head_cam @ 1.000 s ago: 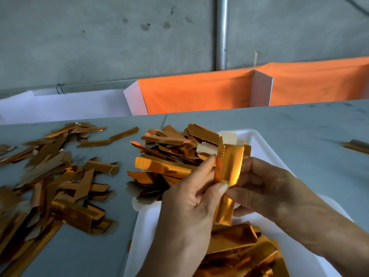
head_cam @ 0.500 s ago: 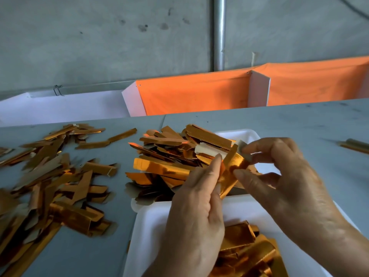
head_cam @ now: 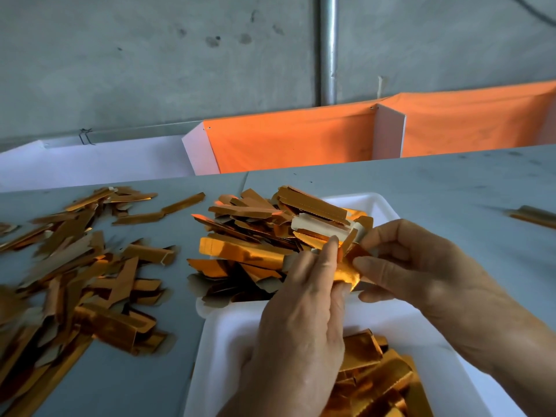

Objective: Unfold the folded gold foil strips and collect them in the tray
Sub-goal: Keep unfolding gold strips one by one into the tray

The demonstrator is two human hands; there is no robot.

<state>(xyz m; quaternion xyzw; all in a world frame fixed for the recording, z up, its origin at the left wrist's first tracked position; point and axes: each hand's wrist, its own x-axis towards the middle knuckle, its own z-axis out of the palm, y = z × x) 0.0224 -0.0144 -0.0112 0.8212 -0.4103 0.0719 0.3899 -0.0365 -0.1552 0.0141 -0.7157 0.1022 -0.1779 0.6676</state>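
One gold foil strip (head_cam: 346, 270) hangs over the white tray (head_cam: 228, 341), held between both hands. My left hand (head_cam: 301, 326) grips its left side with fingers pointing up. From the right, my right hand (head_cam: 421, 275) pinches the strip's other side with thumb and fingers. Several gold strips (head_cam: 373, 383) lie in the tray's near end. A pile of strips (head_cam: 261, 236) covers the tray's far end and spills over its left rim. Most of the held strip is hidden by my fingers.
A large loose heap of gold strips (head_cam: 75, 272) spreads over the grey table (head_cam: 451, 188) on the left. One single strip (head_cam: 532, 216) lies at the far right. Orange cloth bins (head_cam: 294, 139) and a white bin (head_cam: 90, 162) stand behind the table.
The strip stood upright in both hands a second ago. It has since been tilted and lowered, and my right hand has shifted from behind it to pinching its right side.
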